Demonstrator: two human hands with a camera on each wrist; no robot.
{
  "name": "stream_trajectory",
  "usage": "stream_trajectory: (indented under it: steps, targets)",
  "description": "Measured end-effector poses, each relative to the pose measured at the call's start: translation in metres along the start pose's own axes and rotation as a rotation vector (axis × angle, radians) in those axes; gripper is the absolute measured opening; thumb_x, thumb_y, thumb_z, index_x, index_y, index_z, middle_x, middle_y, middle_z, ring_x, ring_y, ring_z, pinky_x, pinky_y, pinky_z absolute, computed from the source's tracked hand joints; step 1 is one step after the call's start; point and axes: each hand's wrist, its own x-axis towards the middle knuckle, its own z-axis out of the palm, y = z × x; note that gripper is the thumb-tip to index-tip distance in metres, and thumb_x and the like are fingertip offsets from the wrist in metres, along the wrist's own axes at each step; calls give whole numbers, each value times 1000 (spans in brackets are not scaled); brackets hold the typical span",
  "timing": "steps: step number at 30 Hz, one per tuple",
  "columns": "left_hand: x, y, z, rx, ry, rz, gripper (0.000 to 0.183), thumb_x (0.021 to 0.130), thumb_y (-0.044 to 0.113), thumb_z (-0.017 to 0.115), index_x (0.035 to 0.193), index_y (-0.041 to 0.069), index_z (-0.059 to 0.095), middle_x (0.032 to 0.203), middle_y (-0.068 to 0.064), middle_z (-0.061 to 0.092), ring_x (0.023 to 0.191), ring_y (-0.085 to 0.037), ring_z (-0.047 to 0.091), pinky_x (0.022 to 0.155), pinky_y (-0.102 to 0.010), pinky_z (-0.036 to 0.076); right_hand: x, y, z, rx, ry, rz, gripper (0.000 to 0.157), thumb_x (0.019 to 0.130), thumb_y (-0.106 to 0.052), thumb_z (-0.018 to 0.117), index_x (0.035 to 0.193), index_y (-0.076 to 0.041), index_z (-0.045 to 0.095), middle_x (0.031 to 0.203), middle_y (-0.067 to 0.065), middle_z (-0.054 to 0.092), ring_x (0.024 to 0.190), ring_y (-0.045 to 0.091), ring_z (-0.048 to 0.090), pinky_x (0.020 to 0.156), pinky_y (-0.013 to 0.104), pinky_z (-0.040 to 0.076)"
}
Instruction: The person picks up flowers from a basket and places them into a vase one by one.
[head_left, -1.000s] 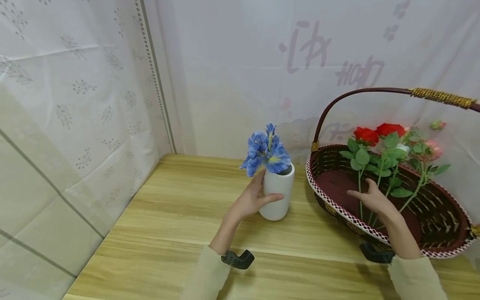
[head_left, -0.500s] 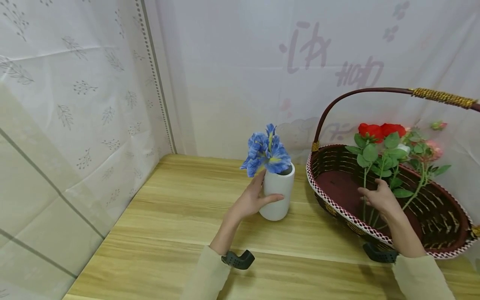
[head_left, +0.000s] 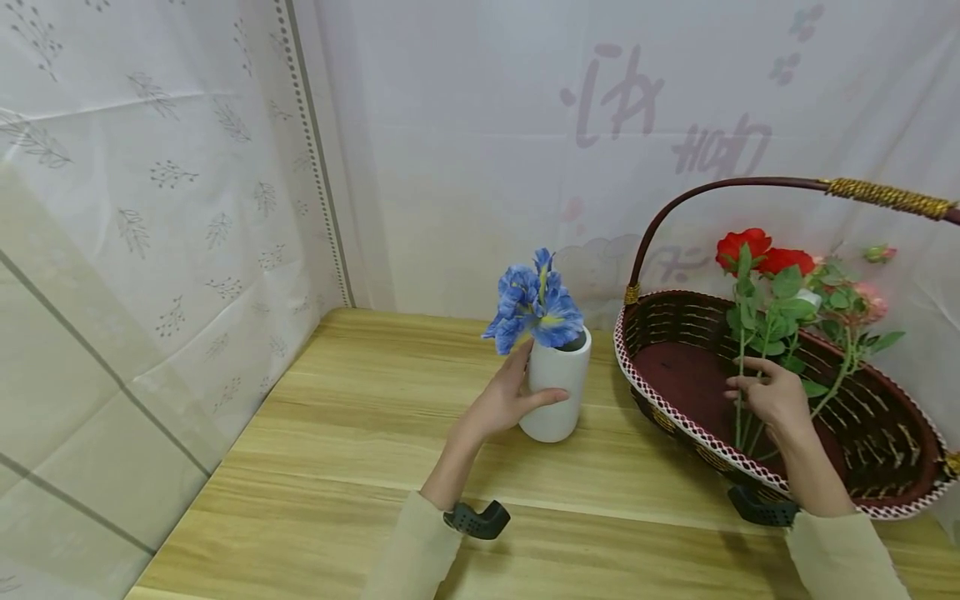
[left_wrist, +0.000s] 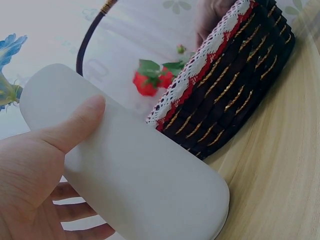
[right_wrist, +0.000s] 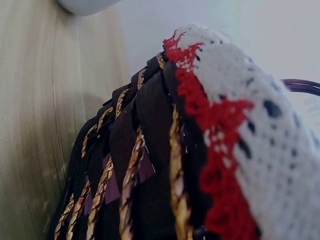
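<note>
My left hand (head_left: 498, 402) holds the white vase (head_left: 558, 396) upright on the table, thumb across its front and fingers behind. In the left wrist view the thumb and curled fingers show against the vase (left_wrist: 145, 170). A blue iris (head_left: 536, 307) stands in the vase's mouth. Over the basket, my right hand (head_left: 778, 402) pinches the green stem of the leftmost red rose (head_left: 744, 248) between thumb and fingers. The right wrist view shows the basket's woven side (right_wrist: 150, 125); the right hand is hidden there.
The dark wicker basket (head_left: 675, 417), with lace rim and arched handle (head_left: 720, 183), stands at the right. It holds another red rose (head_left: 787, 262), a white flower (head_left: 808, 300) and pink flowers (head_left: 870, 302). Patterned cloth (head_left: 465, 150) hangs behind the wooden table (head_left: 337, 450).
My right hand has moved right and its fingers have closed on the leftmost rose's stem. That rose has shifted right, turned, and risen slightly. The left hand and vase stay put.
</note>
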Motion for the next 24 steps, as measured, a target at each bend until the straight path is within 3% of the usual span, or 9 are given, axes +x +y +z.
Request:
stream_trajectory:
  steps: [4,6,9,11,14,16,18,21,24]
  targets:
    - [0,0,0,3,-3,-5,89,78,53,65,146,31,11,138,3,33,120,-13,41,91,-39,41,2,4,-1,15,1,-13,50,95,-5,40,142,2,24,107,22,61,78,22,66,60,33,52]
    - [0,0,0,8,-1,-12,90,78,52,65,146,30,11,138,3,33,120,-13,41,91,-39,41,6,10,-1,42,28,12,47,96,-8,41,141,-3,29,104,16,64,76,21,66,58,35,52]
    - [-1,2,1,3,3,-8,90,78,47,67,146,26,11,139,1,33,121,-15,40,92,-40,40,9,13,-1,63,36,28,46,97,-10,43,141,-4,30,112,19,58,79,24,66,60,36,52]
    - [-3,10,-1,-5,-1,-19,89,80,41,68,147,22,12,139,-2,33,122,-17,40,93,-41,39,11,22,-1,110,53,-10,41,96,-20,47,136,-14,38,110,13,57,78,20,66,59,31,52]
    - [-9,27,-6,-14,-7,-17,86,83,32,68,147,15,13,139,-7,33,122,-19,40,95,-42,38,-1,6,0,92,54,-45,45,97,-19,44,139,-7,33,112,17,48,73,12,66,61,28,52]
    - [-12,37,-9,-18,-11,-21,84,84,29,68,146,12,14,139,-9,34,122,-19,40,96,-42,38,7,17,-1,96,78,-67,44,96,-28,45,136,-11,37,107,7,46,72,7,65,54,31,51]
    - [-14,41,-11,-20,-10,-7,84,84,29,68,146,12,14,138,-9,34,122,-19,40,96,-41,38,16,23,-2,83,84,-51,51,97,-24,44,140,-2,29,112,13,43,74,10,65,54,33,50]
    - [-14,41,-11,-26,-13,-1,83,84,28,68,146,12,14,138,-9,34,122,-19,40,96,-41,38,51,68,-5,124,126,-64,53,95,-35,47,140,-12,33,110,4,43,81,16,65,55,32,50]
    - [-13,41,-11,-27,-17,7,83,84,28,68,146,11,14,138,-9,34,122,-19,40,96,-41,38,68,88,-3,115,177,-83,55,95,-37,45,143,-15,30,110,2,42,82,16,65,61,25,51]
